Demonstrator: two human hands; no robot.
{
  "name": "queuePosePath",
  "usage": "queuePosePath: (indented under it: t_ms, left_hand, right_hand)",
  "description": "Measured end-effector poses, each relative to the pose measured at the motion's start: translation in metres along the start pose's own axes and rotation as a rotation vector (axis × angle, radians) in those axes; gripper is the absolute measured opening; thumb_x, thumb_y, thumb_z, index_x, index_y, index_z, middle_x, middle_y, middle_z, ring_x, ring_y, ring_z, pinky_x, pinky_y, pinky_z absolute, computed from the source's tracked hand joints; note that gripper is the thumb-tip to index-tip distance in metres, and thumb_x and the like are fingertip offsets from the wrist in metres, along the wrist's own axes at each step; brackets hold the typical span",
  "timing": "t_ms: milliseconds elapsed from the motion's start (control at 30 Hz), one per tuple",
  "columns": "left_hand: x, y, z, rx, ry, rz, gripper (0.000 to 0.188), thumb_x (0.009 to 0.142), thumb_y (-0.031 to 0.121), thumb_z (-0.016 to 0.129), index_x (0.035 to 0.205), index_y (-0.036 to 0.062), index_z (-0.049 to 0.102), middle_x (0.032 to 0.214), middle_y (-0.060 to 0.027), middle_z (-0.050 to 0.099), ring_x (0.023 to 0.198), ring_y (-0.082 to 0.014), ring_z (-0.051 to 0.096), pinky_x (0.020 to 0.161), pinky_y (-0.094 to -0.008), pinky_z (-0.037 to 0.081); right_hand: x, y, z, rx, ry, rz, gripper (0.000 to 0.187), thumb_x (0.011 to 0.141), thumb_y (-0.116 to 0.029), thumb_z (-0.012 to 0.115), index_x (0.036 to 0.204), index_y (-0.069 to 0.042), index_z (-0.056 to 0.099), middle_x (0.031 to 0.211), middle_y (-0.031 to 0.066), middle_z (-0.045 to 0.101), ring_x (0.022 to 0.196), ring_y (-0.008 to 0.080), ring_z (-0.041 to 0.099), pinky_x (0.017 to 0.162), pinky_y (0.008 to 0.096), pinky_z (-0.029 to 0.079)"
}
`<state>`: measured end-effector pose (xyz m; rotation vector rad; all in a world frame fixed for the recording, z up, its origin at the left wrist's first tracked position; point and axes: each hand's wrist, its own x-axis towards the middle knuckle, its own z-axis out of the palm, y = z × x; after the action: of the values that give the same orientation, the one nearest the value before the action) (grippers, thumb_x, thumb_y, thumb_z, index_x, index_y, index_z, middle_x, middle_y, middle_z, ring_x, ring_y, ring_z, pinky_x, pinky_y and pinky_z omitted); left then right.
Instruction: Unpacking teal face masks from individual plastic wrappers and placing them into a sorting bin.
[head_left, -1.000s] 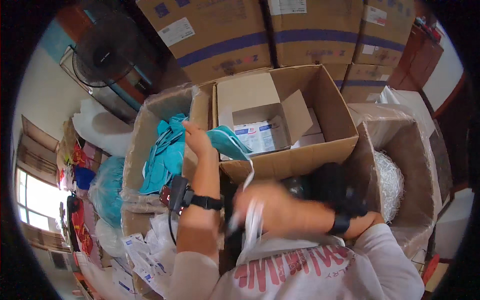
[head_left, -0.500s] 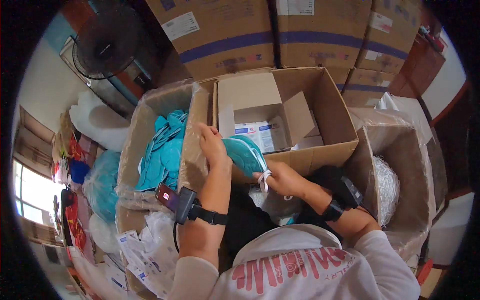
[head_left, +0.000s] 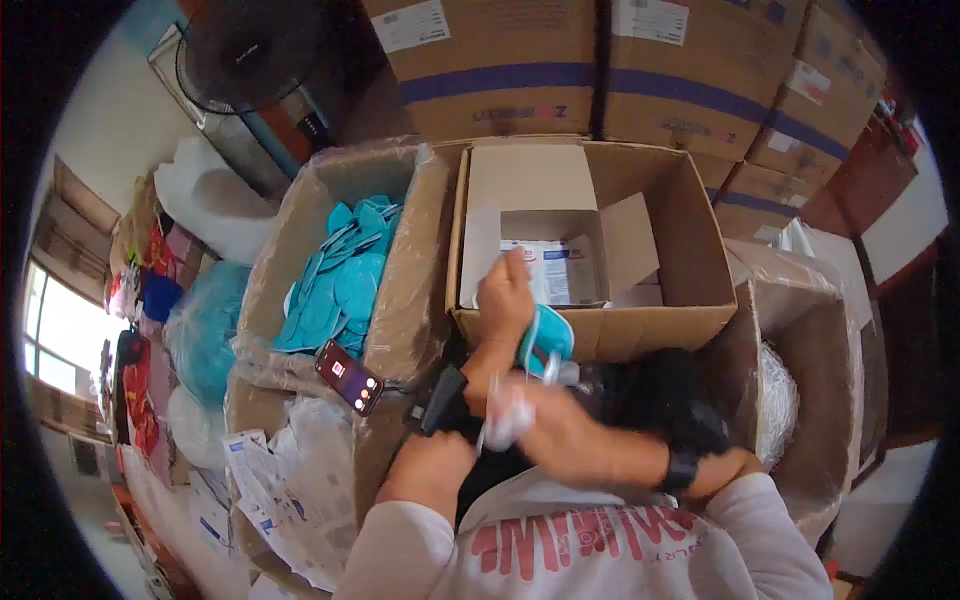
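My left hand (head_left: 505,297) is raised in front of the middle carton with its fingers curled closed. A teal cup-shaped face mask (head_left: 550,337) hangs at its palm side, folded, with pale straps below it. My right hand (head_left: 555,432) crosses over my left forearm and is smeared by motion. Something whitish and blurred (head_left: 510,418) is at its fingertips, and I cannot make out what it is. A pile of the same teal masks (head_left: 345,285) fills part of the plastic-lined carton on the left.
An open inner box (head_left: 530,185) with printed white packets (head_left: 555,272) stands inside the middle carton (head_left: 640,325). A phone (head_left: 348,378) rests at the left carton's near edge, above white printed bags (head_left: 290,490). White strands (head_left: 778,405) lie in the right carton. Tall cartons (head_left: 500,85) stand behind.
The mask, held between both hands before, is now only by my left hand, lower and further right. My right hand has swung left across my left forearm. The whole view has shifted somewhat.
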<state>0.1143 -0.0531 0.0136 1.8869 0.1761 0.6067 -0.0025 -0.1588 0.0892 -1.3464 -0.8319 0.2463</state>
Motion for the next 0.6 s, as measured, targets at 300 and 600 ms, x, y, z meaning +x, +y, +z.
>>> queuePosePath:
  t_ms: [300,600]
  left_hand:
    - [0.095,-0.107,-0.116,0.289,0.496,0.038,0.043,0.093,0.034,0.03,0.073,0.002,0.05,0.067,-0.0117,0.053,0.062,-0.0256,0.05,0.059,-0.0389,0.039]
    - [0.212,-0.154,-0.276,1.16,0.401,0.325,0.03,0.088,0.026,0.043,0.093,-0.0001,0.057,0.084,-0.0193,0.058,0.081,-0.0339,0.054,0.074,-0.0386,0.041]
  right_hand:
    - [-0.047,-0.062,-0.1,-0.014,0.558,0.245,0.024,0.086,-0.029,0.049,0.088,-0.006,0.049,0.084,0.0065,0.051,0.077,0.0179,0.052,0.071,0.0345,0.045]
    - [-0.372,-0.017,-0.353,-1.323,0.3,1.338,0.035,0.08,-0.023,0.054,0.104,0.002,0.053,0.089,0.0202,0.06,0.084,0.0369,0.056,0.072,0.0388,0.044]
